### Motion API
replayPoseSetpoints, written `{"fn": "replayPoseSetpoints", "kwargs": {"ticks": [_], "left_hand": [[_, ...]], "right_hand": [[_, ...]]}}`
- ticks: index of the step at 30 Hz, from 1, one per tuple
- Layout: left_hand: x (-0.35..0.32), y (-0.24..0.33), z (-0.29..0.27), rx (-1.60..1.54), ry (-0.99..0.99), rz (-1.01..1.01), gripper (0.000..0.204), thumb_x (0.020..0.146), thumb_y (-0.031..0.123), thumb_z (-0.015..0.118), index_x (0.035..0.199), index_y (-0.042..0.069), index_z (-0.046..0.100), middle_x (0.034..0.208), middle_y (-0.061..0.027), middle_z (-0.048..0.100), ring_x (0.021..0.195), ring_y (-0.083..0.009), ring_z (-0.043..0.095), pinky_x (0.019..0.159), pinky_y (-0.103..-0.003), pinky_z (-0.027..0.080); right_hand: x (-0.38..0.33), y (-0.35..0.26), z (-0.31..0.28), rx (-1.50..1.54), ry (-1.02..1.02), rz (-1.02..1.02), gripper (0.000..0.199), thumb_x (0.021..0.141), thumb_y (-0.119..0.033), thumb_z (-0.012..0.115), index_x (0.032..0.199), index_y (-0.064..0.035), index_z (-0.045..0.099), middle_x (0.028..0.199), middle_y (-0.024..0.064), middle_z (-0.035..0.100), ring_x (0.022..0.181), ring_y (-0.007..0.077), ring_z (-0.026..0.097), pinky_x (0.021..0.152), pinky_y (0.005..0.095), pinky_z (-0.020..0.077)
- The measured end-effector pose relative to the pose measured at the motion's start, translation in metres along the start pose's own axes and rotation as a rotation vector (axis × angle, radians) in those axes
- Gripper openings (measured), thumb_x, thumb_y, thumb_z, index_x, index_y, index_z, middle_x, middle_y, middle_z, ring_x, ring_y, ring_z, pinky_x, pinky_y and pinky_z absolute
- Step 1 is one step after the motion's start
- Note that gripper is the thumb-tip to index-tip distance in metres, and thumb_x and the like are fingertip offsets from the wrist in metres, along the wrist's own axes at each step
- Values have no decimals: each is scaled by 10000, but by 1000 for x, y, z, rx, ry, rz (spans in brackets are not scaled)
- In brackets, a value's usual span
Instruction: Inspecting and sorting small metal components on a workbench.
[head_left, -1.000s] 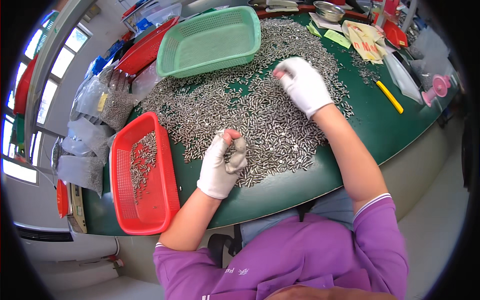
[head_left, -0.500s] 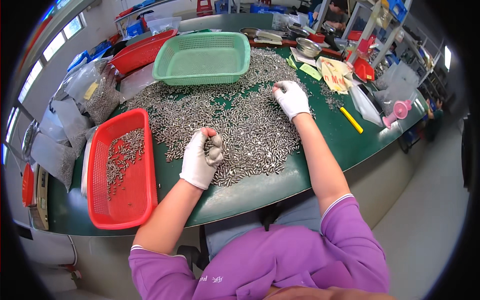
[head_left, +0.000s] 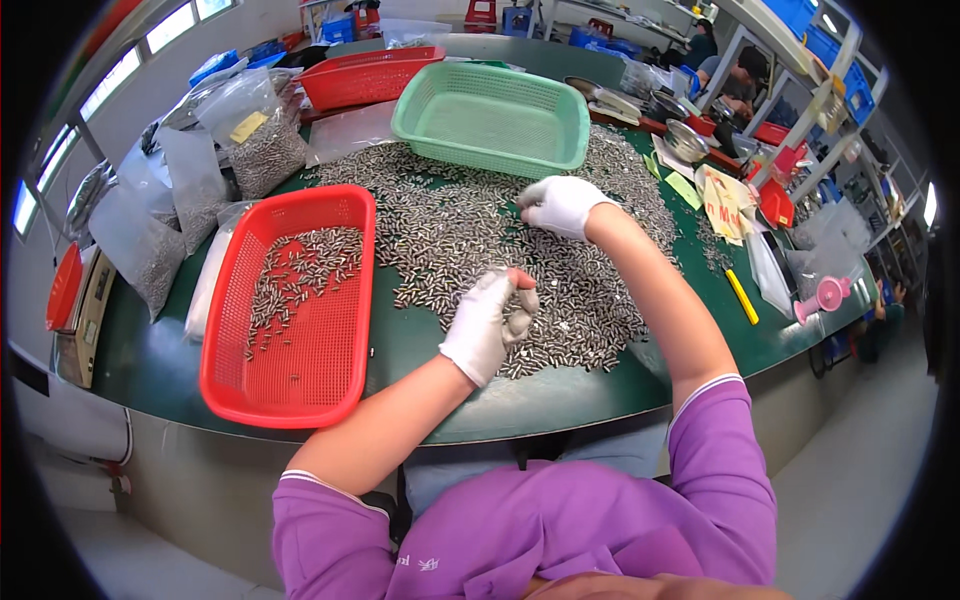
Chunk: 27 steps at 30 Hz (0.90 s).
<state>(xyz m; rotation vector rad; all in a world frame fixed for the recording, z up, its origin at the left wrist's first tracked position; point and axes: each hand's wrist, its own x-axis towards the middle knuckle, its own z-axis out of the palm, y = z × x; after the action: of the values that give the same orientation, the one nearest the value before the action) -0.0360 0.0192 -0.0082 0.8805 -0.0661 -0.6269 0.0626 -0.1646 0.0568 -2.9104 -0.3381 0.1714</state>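
A broad layer of small, shiny metal pin-like pieces (head_left: 590, 300) covers the green table. My left hand (head_left: 482, 330), in a white glove with bare fingertips, is at the pile's near left part, its fingers curled inward. Whatever lies within those fingers is hidden. Farther off, my right hand (head_left: 567, 207) reaches over the pile just below the green basket (head_left: 480, 153); it wears a similar glove. Its fingers are bent together, and their contents cannot be made out. Left of my left forearm stands a red basket (head_left: 215, 375) with some of the same pieces inside.
Clear bags of metal pieces (head_left: 265, 160) stand at the left, beside a scale (head_left: 85, 315). Another red basket (head_left: 365, 80) is at the back. Toward the right lie a yellow-handled tool (head_left: 742, 297), a pink small fan-like object (head_left: 825, 295), papers and a metal bowl (head_left: 685, 142).
The whole scene has shifted rightward in the picture. Relative to the baskets, my right hand has moved left across the pile, and my left hand slightly right; the two are closer together.
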Motion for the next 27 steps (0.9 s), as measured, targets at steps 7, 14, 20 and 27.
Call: {"fn": "replayPoseSetpoints", "kwargs": {"ticks": [7, 14, 20, 27], "left_hand": [[1, 4, 3, -45, -16, 25, 207, 968, 318, 476, 947, 118, 524, 777, -20, 519, 516, -75, 372, 480, -206, 313], [3, 3, 1, -74, 51, -27, 183, 972, 278, 458, 945, 107, 515, 780, -32, 502, 510, -76, 359, 467, -207, 289], [8, 1, -9, -92, 35, 2, 212, 960, 323, 490, 970, 112, 510, 778, -36, 516, 532, -89, 383, 482, -223, 299], [26, 15, -22, -242, 35, 42, 330, 958, 423, 467, 945, 100, 529, 770, -24, 536, 530, -88, 381, 465, -217, 302]], "right_hand": [[86, -73, 48, 21, 124, -483, 486, 789, -438, 600, 1206, -189, 605, 1269, 131, 550, 1121, 334, 550, 948, 413, 449], [78, -56, 46, 8, 6, -486, 261, 746, -344, 615, 928, -174, 692, 1031, 96, 636, 960, 302, 612, 820, 413, 498], [28, -13, 47, 85, 60, -554, 223, 764, -317, 609, 895, -161, 698, 942, 103, 647, 899, 303, 618, 778, 393, 505], [-26, 17, 42, 195, 8, -557, 216, 800, -202, 610, 956, -63, 666, 955, 122, 630, 914, 299, 606, 814, 373, 480]]}}
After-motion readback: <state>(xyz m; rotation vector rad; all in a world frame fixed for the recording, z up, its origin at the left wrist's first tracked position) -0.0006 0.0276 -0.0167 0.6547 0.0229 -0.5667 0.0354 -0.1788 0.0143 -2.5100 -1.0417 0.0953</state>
